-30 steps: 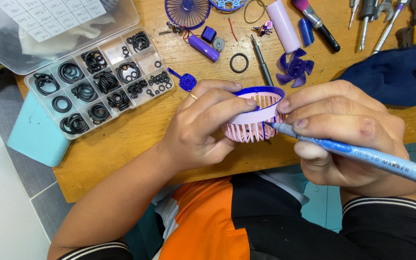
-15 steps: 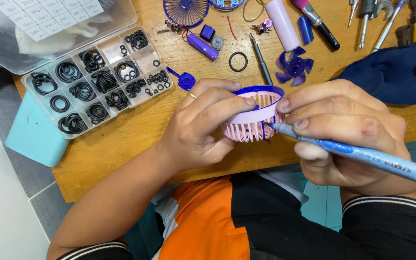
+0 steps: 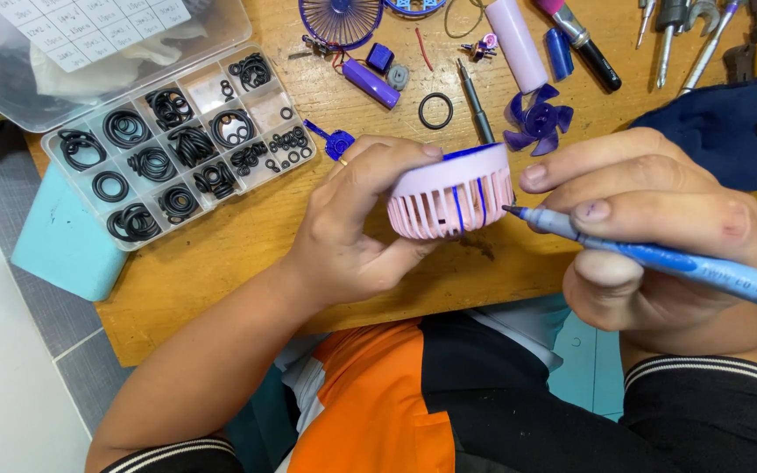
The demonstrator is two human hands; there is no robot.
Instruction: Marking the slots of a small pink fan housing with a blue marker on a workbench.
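- A wooden worktop (image 3: 221, 263) fills the upper part of the view, with grey floor tiles to its left and the person's orange and black clothing below its near edge.
- The left hand (image 3: 357, 232) holds a round pink fan housing (image 3: 449, 197) with slotted sides just above the worktop's near edge; its fingers (image 3: 387, 171) are clamped over the top and the thumb presses underneath.
- The right hand (image 3: 650, 228) grips a blue marker pen (image 3: 659, 258), fingers closed around the barrel, the tip touching the housing's side.
- At the upper left lies a clear compartment box (image 3: 177, 140) of black rubber rings, its open lid (image 3: 89, 44) bearing a white gridded label.
- A purple fan blade (image 3: 538, 118), a single black ring (image 3: 435, 110) and a dark blue cloth (image 3: 720, 131) lie behind the hands.
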